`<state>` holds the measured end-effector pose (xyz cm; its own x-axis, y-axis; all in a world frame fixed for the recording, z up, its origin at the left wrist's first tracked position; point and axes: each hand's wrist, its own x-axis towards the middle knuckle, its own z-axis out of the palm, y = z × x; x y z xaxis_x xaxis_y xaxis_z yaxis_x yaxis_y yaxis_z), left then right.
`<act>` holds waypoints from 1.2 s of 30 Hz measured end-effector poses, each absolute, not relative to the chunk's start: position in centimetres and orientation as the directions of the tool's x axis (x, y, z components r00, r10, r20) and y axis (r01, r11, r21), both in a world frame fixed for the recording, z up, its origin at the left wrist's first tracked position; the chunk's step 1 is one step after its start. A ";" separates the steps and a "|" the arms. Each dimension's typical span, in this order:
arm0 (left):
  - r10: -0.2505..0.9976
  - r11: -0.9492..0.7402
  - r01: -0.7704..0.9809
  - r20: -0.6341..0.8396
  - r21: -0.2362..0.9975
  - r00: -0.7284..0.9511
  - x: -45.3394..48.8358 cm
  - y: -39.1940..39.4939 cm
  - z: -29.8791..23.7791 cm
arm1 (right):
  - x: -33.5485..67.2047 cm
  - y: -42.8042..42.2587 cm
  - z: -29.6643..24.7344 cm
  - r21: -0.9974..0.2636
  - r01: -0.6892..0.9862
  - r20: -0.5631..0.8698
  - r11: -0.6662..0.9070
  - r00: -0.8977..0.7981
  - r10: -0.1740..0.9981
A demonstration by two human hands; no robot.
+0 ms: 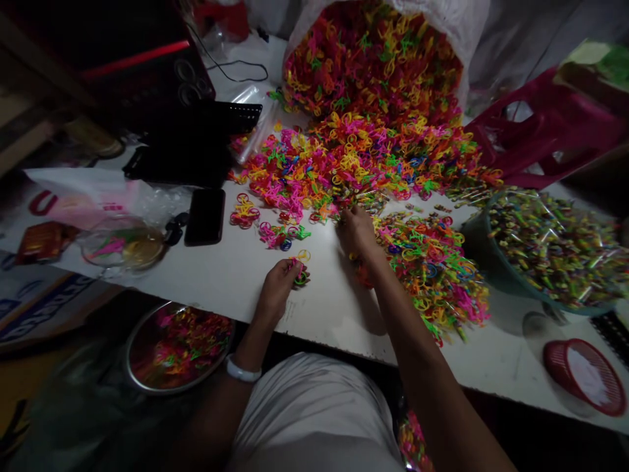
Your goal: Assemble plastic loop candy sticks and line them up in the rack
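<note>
At frame centre I see the left hand [281, 286] clenched on a few rings [301, 274] so none scatter; the right hand [357, 234] touches the pile [363, 151], but its grip I cannot tell in this dim view.

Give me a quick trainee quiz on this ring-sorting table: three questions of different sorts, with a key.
1. True or false: the left hand holds a few coloured rings in its fingers.
2. Which of these lies on the white table? A) a black phone B) a hammer C) a mug
3. Fill in the gap: the right hand reaches to the edge of the ___ of rings that spills from the white sack.
Key: 1 true; 2 A; 3 pile.
</note>
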<state>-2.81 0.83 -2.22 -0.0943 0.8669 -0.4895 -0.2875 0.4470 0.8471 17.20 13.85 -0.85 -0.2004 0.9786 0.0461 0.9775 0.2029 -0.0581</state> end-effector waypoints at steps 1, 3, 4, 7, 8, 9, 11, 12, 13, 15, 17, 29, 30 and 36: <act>0.863 0.444 -0.313 -0.494 0.840 -0.100 -2.8 0.8 -2.1 | 17.1 13.7 -1.1 -0.068 0.973 0.054 0.219 -0.216 0.975; 0.859 0.431 -0.369 -0.499 0.824 -0.111 -2.7 0.8 -2.0 | 16.9 13.2 -1.3 -0.082 0.964 0.053 0.254 -0.250 0.967; 0.857 0.427 -0.395 -0.504 0.813 -0.110 -2.7 0.7 -2.0 | 16.8 12.9 -1.2 -0.090 0.956 0.045 0.280 -0.277 0.960; 0.848 0.418 -0.479 -0.521 0.772 -0.101 -2.6 0.7 -1.6 | 16.5 11.2 -0.3 -0.179 0.917 0.045 0.356 -0.354 0.934; 0.847 0.412 -0.496 -0.522 0.764 -0.101 -2.5 0.7 -1.5 | 16.3 10.4 0.1 -0.246 0.893 0.068 0.377 -0.373 0.926; 0.848 0.404 -0.509 -0.519 0.760 -0.103 -2.4 0.7 -1.3 | 16.0 9.4 0.3 -0.331 0.857 0.096 0.395 -0.386 0.918; 0.856 0.374 -0.529 -0.503 0.762 -0.120 -2.2 0.7 -1.0 | 15.2 7.1 0.5 -0.509 0.749 0.150 0.423 -0.407 0.901; 0.859 0.360 -0.539 -0.496 0.762 -0.128 -2.1 0.7 -0.9 | 14.8 5.9 0.3 -0.583 0.687 0.173 0.434 -0.417 0.892; 0.859 0.348 -0.548 -0.493 0.761 -0.138 -1.9 0.7 -0.8 | 14.3 4.8 0.0 -0.640 0.631 0.192 0.437 -0.420 0.887; 0.855 0.332 -0.556 -0.492 0.762 -0.164 -1.7 0.6 -0.8 | 13.5 2.9 -0.8 -0.716 0.557 0.216 0.421 -0.397 0.892; 0.848 0.327 -0.548 -0.494 0.770 -0.189 -1.6 0.5 -0.9 | 12.9 1.7 -1.5 -0.751 0.521 0.233 0.406 -0.366 0.901; 0.846 0.272 -0.514 -0.456 0.813 -0.275 -1.0 0.3 -1.4 | 12.2 1.1 -2.0 -0.755 0.531 0.300 0.386 -0.243 0.922; 0.845 0.269 -0.511 -0.455 0.816 -0.282 -0.9 0.3 -1.4 | 12.1 1.0 -2.0 -0.761 0.528 0.296 0.377 -0.235 0.926; 0.854 0.239 -0.486 -0.420 0.841 -0.306 -0.8 0.5 -1.5 | 11.8 0.9 -2.3 -0.857 0.471 0.136 0.206 -0.179 0.974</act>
